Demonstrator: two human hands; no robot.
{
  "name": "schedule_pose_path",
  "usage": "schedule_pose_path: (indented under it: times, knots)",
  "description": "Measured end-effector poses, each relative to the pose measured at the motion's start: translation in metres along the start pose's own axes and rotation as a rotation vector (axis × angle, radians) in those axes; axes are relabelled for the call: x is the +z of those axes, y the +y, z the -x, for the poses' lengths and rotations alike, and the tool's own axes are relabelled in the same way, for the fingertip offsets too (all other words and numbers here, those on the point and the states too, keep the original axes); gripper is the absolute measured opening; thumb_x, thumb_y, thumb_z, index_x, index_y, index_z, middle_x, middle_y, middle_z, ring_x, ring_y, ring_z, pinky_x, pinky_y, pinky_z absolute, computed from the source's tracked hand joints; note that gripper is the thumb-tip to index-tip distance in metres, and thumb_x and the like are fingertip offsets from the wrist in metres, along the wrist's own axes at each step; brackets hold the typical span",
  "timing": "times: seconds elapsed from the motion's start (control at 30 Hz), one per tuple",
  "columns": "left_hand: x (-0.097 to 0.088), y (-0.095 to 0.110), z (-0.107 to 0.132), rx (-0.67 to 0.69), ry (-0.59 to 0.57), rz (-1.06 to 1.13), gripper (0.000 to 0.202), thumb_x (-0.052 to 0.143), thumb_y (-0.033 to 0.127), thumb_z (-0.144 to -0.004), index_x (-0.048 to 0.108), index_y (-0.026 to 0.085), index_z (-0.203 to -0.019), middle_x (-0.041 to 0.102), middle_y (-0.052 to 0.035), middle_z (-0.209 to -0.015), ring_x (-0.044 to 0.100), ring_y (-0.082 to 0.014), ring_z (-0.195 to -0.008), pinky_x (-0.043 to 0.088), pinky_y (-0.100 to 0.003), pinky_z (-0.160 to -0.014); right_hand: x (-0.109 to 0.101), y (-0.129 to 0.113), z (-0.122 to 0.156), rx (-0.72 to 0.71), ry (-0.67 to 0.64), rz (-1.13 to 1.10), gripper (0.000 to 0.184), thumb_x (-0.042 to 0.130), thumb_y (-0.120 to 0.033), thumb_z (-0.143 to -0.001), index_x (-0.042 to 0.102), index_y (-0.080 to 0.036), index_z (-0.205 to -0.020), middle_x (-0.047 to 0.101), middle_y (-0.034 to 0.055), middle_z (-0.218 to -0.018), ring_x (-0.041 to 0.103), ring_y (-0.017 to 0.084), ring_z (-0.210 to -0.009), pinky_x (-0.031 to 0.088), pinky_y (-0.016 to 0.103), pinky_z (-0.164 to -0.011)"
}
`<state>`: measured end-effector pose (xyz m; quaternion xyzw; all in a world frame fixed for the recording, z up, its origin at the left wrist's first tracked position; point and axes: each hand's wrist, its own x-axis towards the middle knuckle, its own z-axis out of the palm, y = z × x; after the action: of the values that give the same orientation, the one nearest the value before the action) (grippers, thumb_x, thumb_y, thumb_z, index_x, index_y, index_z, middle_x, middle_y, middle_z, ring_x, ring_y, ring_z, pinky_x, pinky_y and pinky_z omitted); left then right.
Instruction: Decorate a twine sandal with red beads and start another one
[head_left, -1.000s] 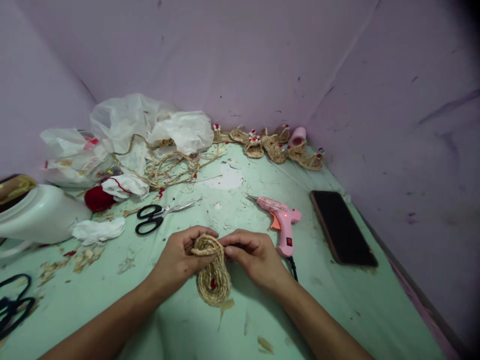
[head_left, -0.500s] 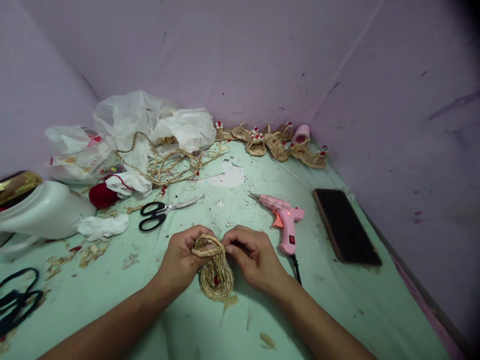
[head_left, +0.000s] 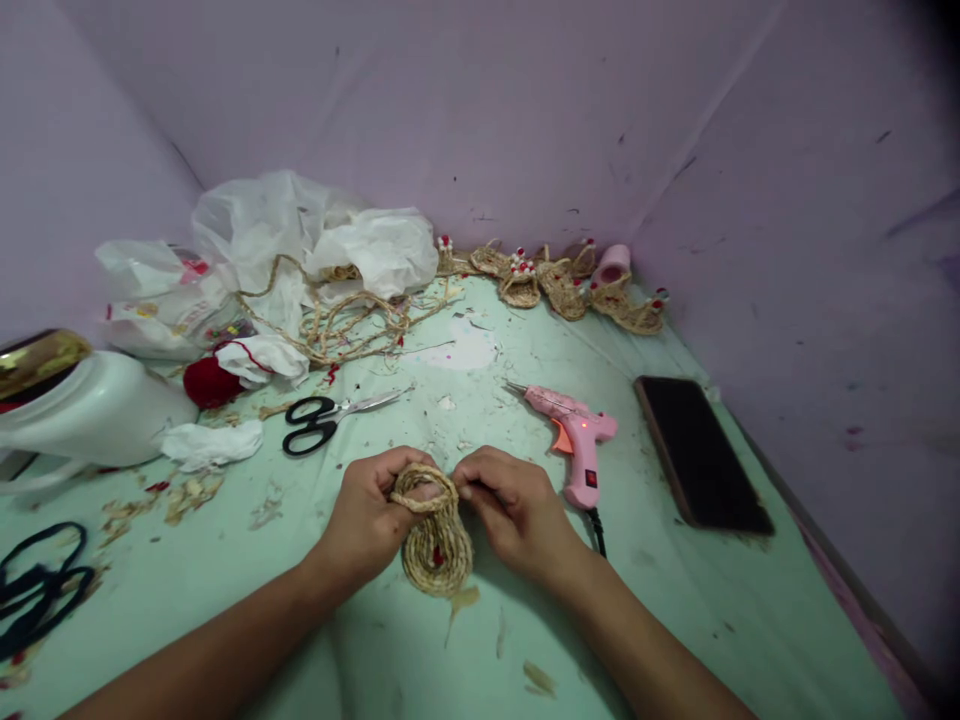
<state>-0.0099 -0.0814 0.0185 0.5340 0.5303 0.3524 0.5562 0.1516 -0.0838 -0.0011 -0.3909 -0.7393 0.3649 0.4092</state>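
Observation:
A small sandal woven from jute rope [head_left: 436, 535] lies on the green cloth in front of me, with a red speck on its sole. My left hand [head_left: 371, 515] is closed around its left side and its strap loop. My right hand [head_left: 514, 510] is closed too, pinching the strap at the top right of the sandal. Both hands rest low on the cloth and touch the piece.
A pink glue gun [head_left: 574, 440] lies just right of my hands, its cord running toward me. Black scissors [head_left: 322, 420], loose jute rope [head_left: 352, 320], plastic bags [head_left: 300, 240], a white jug [head_left: 90, 410], a black phone [head_left: 701, 450] and several finished sandals [head_left: 570, 285] surround the cloth.
The view has drifted slightly, so everything sits a little higher and to the right. My hands keep their hold on the sandal, fingers working the strap a bit closer together.

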Motion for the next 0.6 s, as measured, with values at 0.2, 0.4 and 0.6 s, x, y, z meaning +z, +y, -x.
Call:
schedule_pose_path:
  times: [0.2,0.4,0.6]
  knots:
    - [0.004,0.000,0.000,0.023,0.046,-0.080,0.011,0.058,0.023,-0.066,0.056,0.013,-0.064,0.053,0.0012,-0.058,0.048,-0.0109,-0.056,0.039,-0.021,-0.053,0.007,0.001,0.001,0.104,0.127,-0.047,0.022,0.050,-0.004,-0.073,0.066,-0.019,-0.073,0.063,0.0017,-0.067,0.057,0.013,-0.061,0.044,0.024,-0.057]
    - [0.007,-0.006,0.000,0.042,0.065,-0.153,0.010,0.055,0.023,-0.069,0.056,0.013,-0.064,0.054,0.0008,-0.058,0.048,-0.0115,-0.057,0.039,-0.022,-0.053,0.009,-0.005,0.002,0.321,0.129,-0.239,0.019,0.052,-0.011,-0.073,0.068,-0.020,-0.075,0.066,0.0025,-0.069,0.061,0.015,-0.065,0.047,0.027,-0.061]
    - [-0.006,-0.009,0.002,0.064,-0.109,-0.044,0.060,0.061,0.021,-0.066,0.039,0.017,-0.122,0.057,-0.0076,-0.103,0.057,-0.0189,-0.089,0.047,-0.029,-0.075,0.000,-0.007,0.002,0.520,-0.016,-0.573,0.038,0.061,-0.015,-0.068,0.052,-0.021,-0.104,0.063,0.0051,-0.095,0.061,0.016,-0.078,0.050,0.030,-0.070]
